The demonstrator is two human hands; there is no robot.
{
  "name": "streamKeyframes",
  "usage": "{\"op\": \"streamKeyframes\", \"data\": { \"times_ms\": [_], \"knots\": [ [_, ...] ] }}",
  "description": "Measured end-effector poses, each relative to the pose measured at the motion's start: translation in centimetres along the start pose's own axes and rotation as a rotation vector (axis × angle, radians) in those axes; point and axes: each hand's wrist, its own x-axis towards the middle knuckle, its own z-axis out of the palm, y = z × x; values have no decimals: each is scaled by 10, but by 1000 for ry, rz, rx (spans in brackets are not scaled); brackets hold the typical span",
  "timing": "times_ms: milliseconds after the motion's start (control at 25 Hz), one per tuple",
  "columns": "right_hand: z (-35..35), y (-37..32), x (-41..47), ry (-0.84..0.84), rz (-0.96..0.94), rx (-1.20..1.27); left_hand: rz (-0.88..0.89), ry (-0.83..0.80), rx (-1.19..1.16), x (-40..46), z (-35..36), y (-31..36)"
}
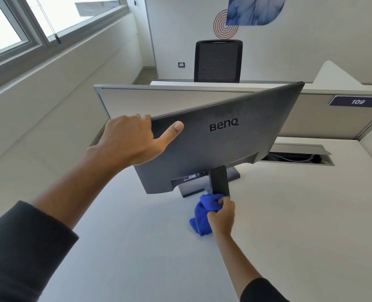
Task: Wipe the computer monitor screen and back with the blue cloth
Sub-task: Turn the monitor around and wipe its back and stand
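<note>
A dark grey BenQ monitor (235,144) stands on the white desk (137,247) with its back toward me; the screen side is hidden. My left hand (130,138) grips the monitor's top left corner, thumb pressed flat on the back panel. My right hand (222,214) is shut on a bunched blue cloth (202,216), low down at the foot of the monitor's stand (219,179). The cloth touches the stand's base and the desk.
A grey partition (137,99) with a "109" label (358,101) runs behind the monitor. An open cable hatch (298,156) sits in the desk at the right. A black office chair (218,61) stands beyond the partition. Windows line the left wall.
</note>
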Motion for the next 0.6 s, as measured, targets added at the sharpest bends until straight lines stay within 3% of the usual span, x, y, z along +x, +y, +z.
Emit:
{"op": "streamKeyframes", "data": {
  "times_ms": [80,160,200,280,360,520,600],
  "knots": [
    [10,-3,-2,-104,165,20,-4,-4,-2,0,-1,1],
    [20,-23,-4,-224,181,122,1,1,-4,1,0,2],
    [26,-37,-4,-193,169,229,1,0,-5,2,0,2],
    [37,-71,-3,31,181,482,-10,-11,-17,2,0,2],
    [50,-95,-6,156,144,585,-19,-12,-31,1,1,3],
    [81,-82,-40,-180,-13,214,-17,0,-36,1,0,3],
    [77,-73,-34,-198,31,183,-20,-3,-33,0,1,3]
  ]
}}
